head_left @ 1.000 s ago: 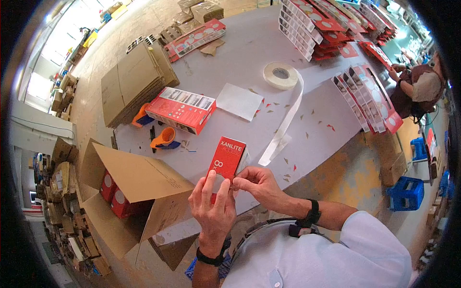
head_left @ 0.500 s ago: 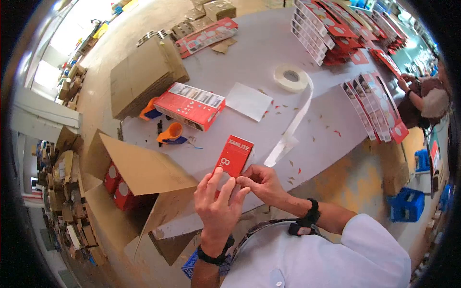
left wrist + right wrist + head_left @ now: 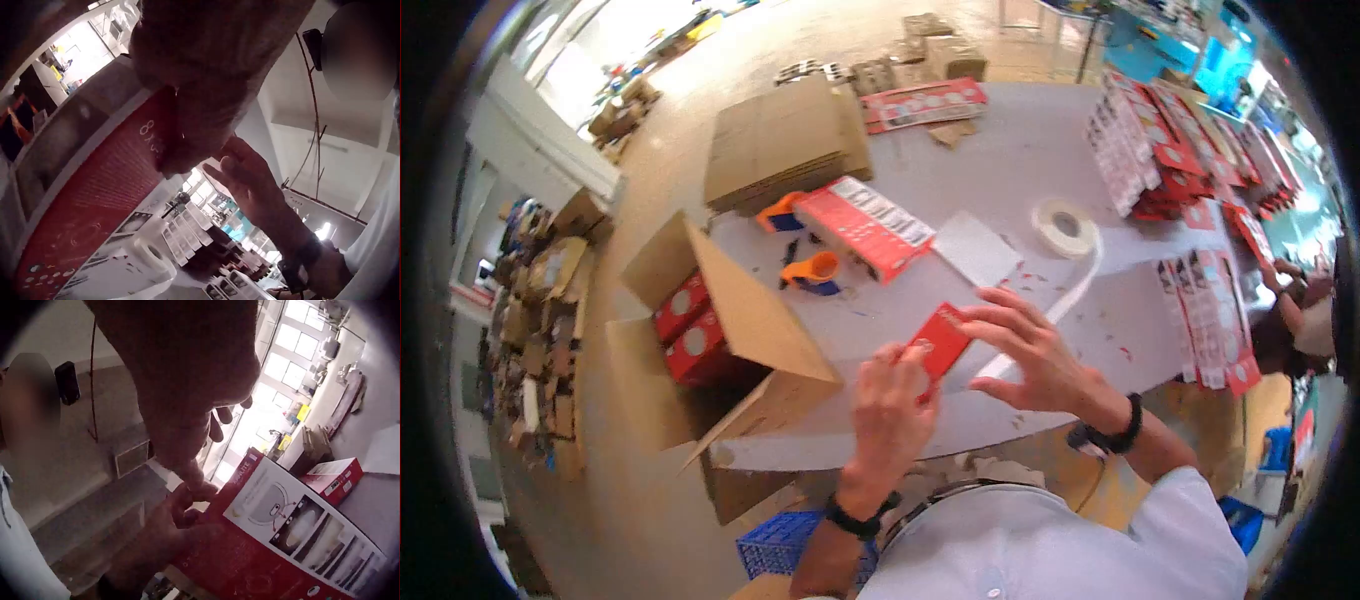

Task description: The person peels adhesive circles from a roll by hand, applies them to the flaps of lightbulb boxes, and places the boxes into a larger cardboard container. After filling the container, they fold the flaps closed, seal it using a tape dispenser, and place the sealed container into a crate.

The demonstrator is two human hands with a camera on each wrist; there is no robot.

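In the head view my left hand (image 3: 895, 410) grips a red printed retail box (image 3: 941, 345) over the table's near side. The left wrist view has that box (image 3: 94, 187) close up, with "8" printed near the fingers. Its white panel (image 3: 294, 519) with product pictures faces the right wrist camera. My right hand (image 3: 1040, 360) is spread, fingers extended, its fingertips right at the box's upper right edge. An open carton (image 3: 745, 300) to the left holds several red boxes (image 3: 695, 340).
A second red box (image 3: 865, 225) lies by two orange tape dispensers (image 3: 812, 268). A white tape roll (image 3: 1064, 228) trails a strip beside a white sheet (image 3: 977, 250). Flat cardboard (image 3: 775, 145) is stacked behind; red packaging stacks (image 3: 1150, 150) stand right, near another person (image 3: 1310, 310).
My right hand has gone from pinching at the box's lower edge to spread fingers by its upper edge. The left hand keeps its hold. The head view has turned, shifting the table scene.
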